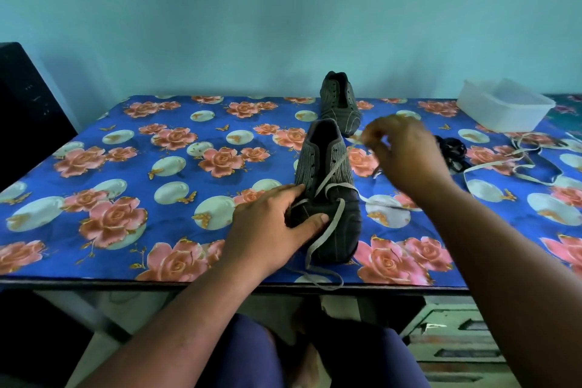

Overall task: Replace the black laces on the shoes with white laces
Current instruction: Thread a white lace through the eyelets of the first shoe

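- On the floral-covered table (94,230), near its front edge, the near shoe (330,198) lay with its toe toward the person, and a white lace (327,178) was threaded through only its lowest eyelets.
- Left hand (271,224) pressed on the toe area, thumb laid across the top and fingers curled round the shoe's left side, steadying it.
- Right hand (406,151) was raised beside the shoe, its fingertips pinching one end of the white lace, which ran taut from the lower eyelets; the other end trailed over the toe and off the table edge.
- Far shoe (338,104) stood behind without laces; the black laces (453,151) lay bunched to the right, near a second white lace (535,164) and a plastic container (504,107).
- Judged step: lacing the first shoe, early on. Next move seemingly called for aiming the pinched tip into the next open eyelet on the opposite row and pulling through evenly.
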A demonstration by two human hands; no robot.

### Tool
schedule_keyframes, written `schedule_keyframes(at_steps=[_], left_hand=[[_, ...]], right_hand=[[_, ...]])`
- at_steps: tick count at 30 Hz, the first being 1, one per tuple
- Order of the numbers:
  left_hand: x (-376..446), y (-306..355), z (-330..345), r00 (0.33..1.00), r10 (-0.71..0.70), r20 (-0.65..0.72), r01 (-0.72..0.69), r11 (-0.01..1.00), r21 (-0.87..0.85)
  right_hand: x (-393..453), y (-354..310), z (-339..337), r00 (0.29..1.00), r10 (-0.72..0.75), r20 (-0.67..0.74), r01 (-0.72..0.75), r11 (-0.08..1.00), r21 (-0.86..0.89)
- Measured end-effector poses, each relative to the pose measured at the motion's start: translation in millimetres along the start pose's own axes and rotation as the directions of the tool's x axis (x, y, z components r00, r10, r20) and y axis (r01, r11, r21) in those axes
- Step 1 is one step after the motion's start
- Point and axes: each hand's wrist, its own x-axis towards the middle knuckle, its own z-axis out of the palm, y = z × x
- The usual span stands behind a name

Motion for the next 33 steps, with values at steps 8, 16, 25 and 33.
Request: schedule_keyframes(at_steps=[8, 16, 25, 33], left_hand=[[1, -2, 2, 1.0, -0.015, -0.015, 0.016, 0.999, 0.03], [1, -2, 5, 1.0, -0.027, -0.014, 0.027, 0.999, 0.019], [2, -1, 2, 1.0, -0.028, -0.009, 0.028, 0.999, 0.027], [6, -9, 7, 0.998, -0.053, 0.031, 0.055, 0.996, -0.072]], right_hand=[[-6, 18, -5, 0.978, 0.173, 0.115, -0.164, 0.983, -0.084], [-54, -19, -1, 0.946, -0.218, 0.239, 0.241, 0.968, -0.072], [-20, 23, -20, 0.984, 0.146, -0.105, -0.174, 0.923, -0.343], [-14, -7, -23, 0.981, 0.129, 0.146, -0.057, 0.907, -0.418]])
